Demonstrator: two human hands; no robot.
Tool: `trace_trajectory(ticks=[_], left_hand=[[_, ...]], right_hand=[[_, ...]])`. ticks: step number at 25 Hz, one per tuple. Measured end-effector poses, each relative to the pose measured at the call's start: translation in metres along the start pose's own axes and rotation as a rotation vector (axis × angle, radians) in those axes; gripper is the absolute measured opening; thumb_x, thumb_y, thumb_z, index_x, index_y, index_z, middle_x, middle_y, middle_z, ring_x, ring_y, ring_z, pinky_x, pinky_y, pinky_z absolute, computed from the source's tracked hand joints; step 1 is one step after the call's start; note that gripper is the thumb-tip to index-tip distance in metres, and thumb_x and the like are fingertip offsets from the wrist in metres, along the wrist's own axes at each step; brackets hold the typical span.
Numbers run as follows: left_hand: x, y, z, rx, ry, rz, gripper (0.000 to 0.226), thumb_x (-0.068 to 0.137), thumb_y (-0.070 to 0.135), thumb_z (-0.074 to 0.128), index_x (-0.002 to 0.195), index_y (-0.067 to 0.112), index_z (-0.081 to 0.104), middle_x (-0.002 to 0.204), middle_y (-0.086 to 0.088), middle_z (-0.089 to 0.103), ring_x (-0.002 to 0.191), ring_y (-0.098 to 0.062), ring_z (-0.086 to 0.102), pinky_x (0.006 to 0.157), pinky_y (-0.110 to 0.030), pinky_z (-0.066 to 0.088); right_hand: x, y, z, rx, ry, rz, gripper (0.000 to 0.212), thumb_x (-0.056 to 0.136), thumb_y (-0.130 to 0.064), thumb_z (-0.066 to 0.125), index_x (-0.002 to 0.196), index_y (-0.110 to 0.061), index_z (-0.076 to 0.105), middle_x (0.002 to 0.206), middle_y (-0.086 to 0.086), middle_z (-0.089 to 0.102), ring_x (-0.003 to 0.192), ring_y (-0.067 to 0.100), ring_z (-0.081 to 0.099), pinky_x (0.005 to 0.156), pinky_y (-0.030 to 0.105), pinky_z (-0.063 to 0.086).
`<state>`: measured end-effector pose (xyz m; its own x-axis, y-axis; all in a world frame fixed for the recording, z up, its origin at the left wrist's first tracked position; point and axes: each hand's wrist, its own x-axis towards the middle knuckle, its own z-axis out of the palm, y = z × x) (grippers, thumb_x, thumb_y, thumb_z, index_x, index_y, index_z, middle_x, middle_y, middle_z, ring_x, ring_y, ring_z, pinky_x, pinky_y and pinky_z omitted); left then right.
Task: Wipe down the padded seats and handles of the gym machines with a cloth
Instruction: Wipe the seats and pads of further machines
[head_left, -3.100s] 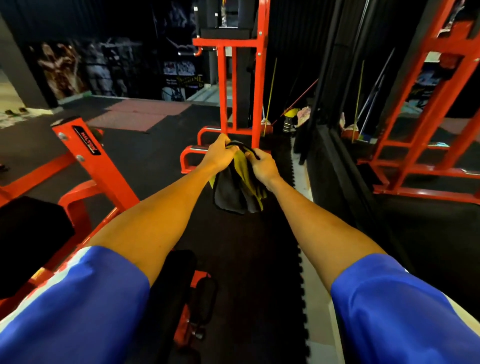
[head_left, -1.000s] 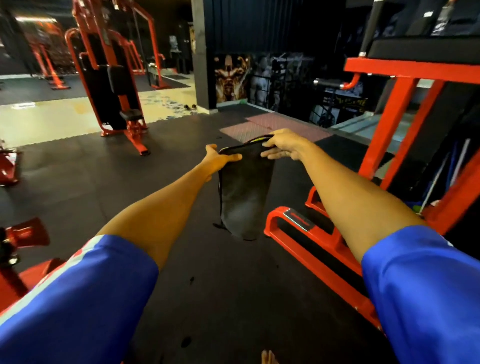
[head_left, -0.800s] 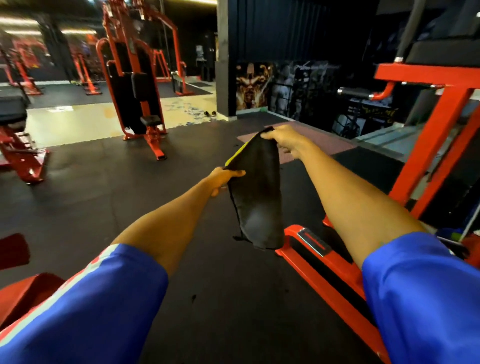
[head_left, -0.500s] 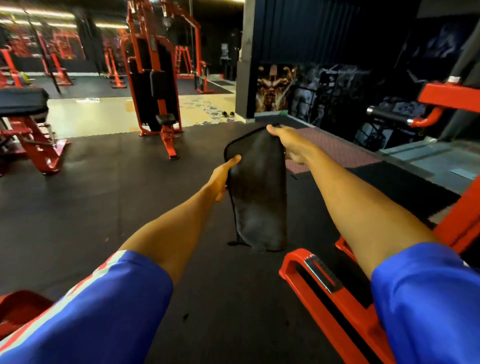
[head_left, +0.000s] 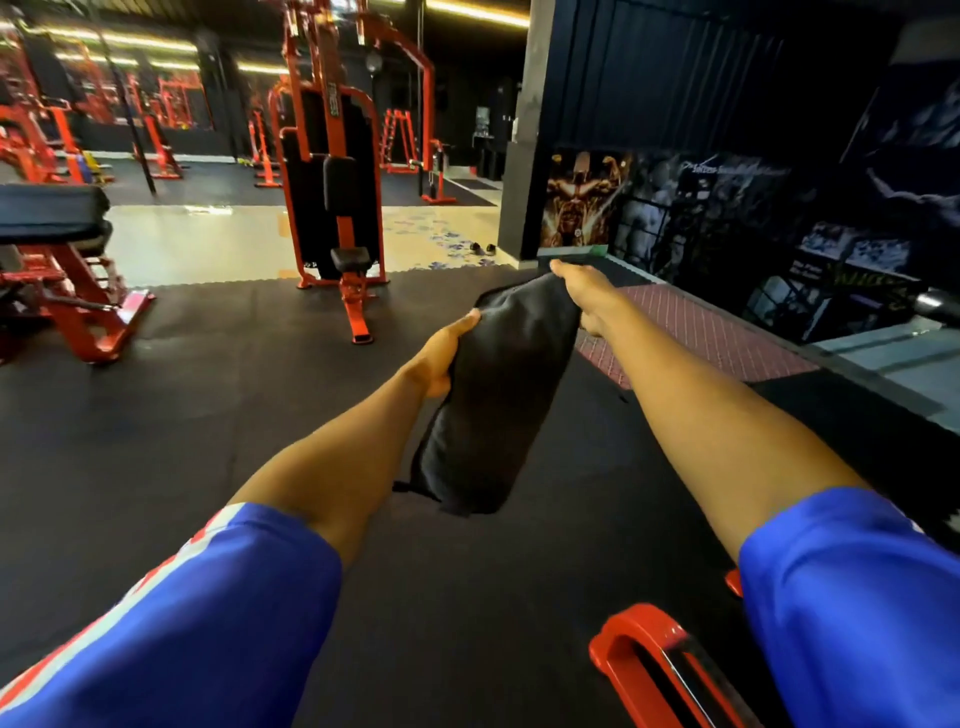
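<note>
Head view: the left grip (head_left: 441, 358) clasps the side edge of the cloth (head_left: 493, 405), and the right grip (head_left: 584, 293) holds its top corner. It hangs between the 2, above the floor (head_left: 208, 415). This is likely a changeover between machines. Next, reach the padded seat (head_left: 350, 257) ahead and press the cloth flat.

Light strips (head_left: 475, 11) glow above black rubber floor (head_left: 208, 395), pale tiles (head_left: 208, 244) and dark ribbed wall (head_left: 675, 78).

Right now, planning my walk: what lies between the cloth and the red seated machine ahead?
Head view: only bare dark floor mat between cloth and machine.
</note>
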<state>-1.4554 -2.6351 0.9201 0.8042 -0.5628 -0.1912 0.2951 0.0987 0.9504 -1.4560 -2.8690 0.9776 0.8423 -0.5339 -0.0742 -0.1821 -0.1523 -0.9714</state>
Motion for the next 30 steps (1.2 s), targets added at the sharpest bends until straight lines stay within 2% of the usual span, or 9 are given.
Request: trace_trajectory(ticks=[4,6,8,13,18,20,23,26,30], left_hand=[[0.07,0.041,-0.033,-0.072,0.14,0.07,0.038,0.1,0.052,0.055,0.104,0.016,0.067,0.108,-0.007,0.074,0.093,-0.019,0.068,0.075,-0.032,0.053],[0.11,0.062,-0.059,-0.107,0.217,0.133,0.045,0.098,0.056,0.058,0.114,0.015,0.065,0.118,-0.009,0.071,0.101,-0.021,0.067,0.087,-0.036,0.055],[0.15,0.079,-0.085,-0.118,0.262,0.174,0.055,0.097,0.057,0.059,0.131,0.014,0.061,0.128,-0.011,0.068,0.109,-0.024,0.066,0.099,-0.04,0.053],[0.251,0.122,-0.159,-0.12,0.246,0.363,0.041,0.104,0.039,0.055,0.139,0.019,0.046,0.119,-0.004,0.063,0.106,-0.02,0.065,0.076,-0.03,0.06],[0.359,0.158,-0.251,0.026,0.302,0.387,0.064,0.099,0.04,0.064,0.153,0.025,0.033,0.143,-0.005,0.051,0.129,-0.027,0.055,0.106,-0.046,0.051],[0.394,0.169,-0.287,0.127,0.283,0.371,0.081,0.091,0.043,0.074,0.155,0.029,0.028,0.147,-0.002,0.048,0.131,-0.026,0.053,0.102,-0.045,0.054],[0.44,0.172,-0.347,0.206,0.288,0.288,0.09,0.086,0.021,0.082,0.153,0.027,0.022,0.144,-0.004,0.044,0.127,-0.026,0.053,0.088,-0.039,0.061],[0.485,0.181,-0.397,0.233,0.399,0.349,0.072,0.088,0.016,0.079,0.141,0.025,0.031,0.13,-0.004,0.047,0.118,-0.027,0.056,0.083,-0.034,0.061],[0.565,0.213,-0.487,0.257,0.349,0.339,0.056,0.088,0.001,0.075,0.137,0.008,0.049,0.134,-0.011,0.051,0.118,-0.026,0.057,0.085,-0.026,0.059]], right_hand=[[0.06,0.005,0.043,-0.013,-0.087,0.145,0.088,0.072,-0.08,0.068,0.136,-0.02,0.06,0.133,0.009,0.065,0.118,0.032,0.063,0.102,0.052,0.053],[0.075,0.009,0.079,-0.047,-0.204,0.201,0.083,0.075,-0.085,0.062,0.126,-0.02,0.064,0.124,0.011,0.068,0.112,0.031,0.066,0.097,0.049,0.056],[0.1,0.01,0.114,-0.021,-0.287,0.171,0.063,0.087,-0.074,0.06,0.12,-0.02,0.067,0.12,0.009,0.07,0.112,0.028,0.066,0.099,0.047,0.055],[0.22,-0.028,0.189,0.145,-0.281,0.021,0.057,0.092,-0.06,0.066,0.13,-0.018,0.066,0.124,0.006,0.069,0.116,0.026,0.064,0.101,0.039,0.052],[0.355,-0.067,0.249,0.106,-0.418,-0.101,0.03,0.088,-0.018,0.078,0.115,-0.025,0.066,0.122,0.004,0.07,0.119,0.027,0.064,0.099,0.042,0.054],[0.409,-0.08,0.285,0.116,-0.376,-0.187,0.026,0.089,-0.021,0.078,0.111,-0.027,0.066,0.12,0.002,0.072,0.115,0.024,0.067,0.102,0.045,0.055],[0.467,-0.089,0.34,0.028,-0.293,-0.274,0.04,0.094,-0.028,0.076,0.126,-0.014,0.058,0.124,0.004,0.065,0.111,0.021,0.064,0.087,0.029,0.053],[0.524,-0.09,0.39,-0.041,-0.267,-0.302,0.046,0.092,-0.033,0.078,0.117,-0.019,0.041,0.107,0.001,0.052,0.093,0.014,0.054,0.07,0.025,0.044],[0.614,-0.096,0.472,0.007,-0.335,-0.275,0.044,0.078,-0.029,0.09,0.1,-0.023,0.053,0.119,0.013,0.064,0.101,0.023,0.062,0.082,0.035,0.054]])
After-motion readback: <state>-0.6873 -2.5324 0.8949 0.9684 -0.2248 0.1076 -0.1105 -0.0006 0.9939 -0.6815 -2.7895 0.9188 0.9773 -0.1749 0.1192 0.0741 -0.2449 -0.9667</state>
